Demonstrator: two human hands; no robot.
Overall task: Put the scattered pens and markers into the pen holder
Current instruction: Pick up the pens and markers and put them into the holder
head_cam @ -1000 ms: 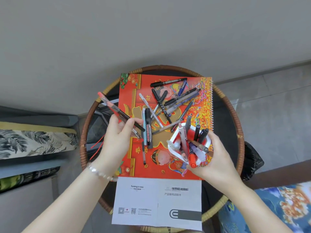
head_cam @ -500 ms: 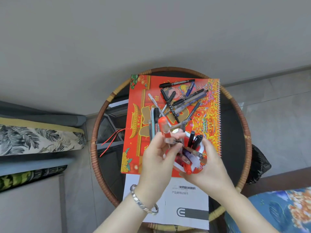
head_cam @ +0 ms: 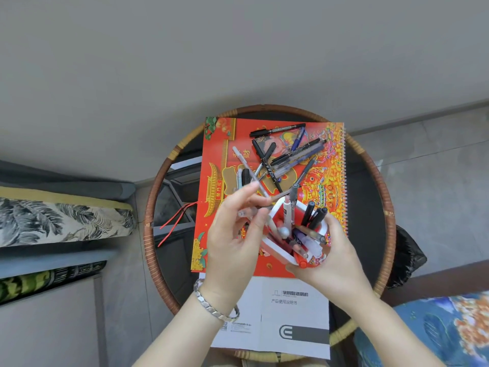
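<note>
A white pen holder (head_cam: 272,211) with a red inside stands tilted on the near right of the red calendar, and several pens and markers stick out of it. My right hand (head_cam: 330,260) grips it from the right and below. My left hand (head_cam: 235,234) is at the holder's left rim, fingers pinched on a clear pen (head_cam: 244,213) that points toward the opening. Several scattered pens (head_cam: 291,157) lie in a pile on the far part of the calendar. A black marker (head_cam: 276,129) lies at the far end of that pile.
The red spiral-bound calendar (head_cam: 214,197) lies on a round glass table with a rattan rim (head_cam: 150,226). A white manual (head_cam: 291,313) sits at the near edge. Leaf-print cushions (head_cam: 53,221) are at the left, a blue patterned fabric (head_cam: 436,327) at the lower right and a black bag (head_cam: 407,255) at the right.
My left hand carried its pens from the table's left side over to the holder. The red-capped marker no longer shows in it. My right hand has kept hold of the holder.
</note>
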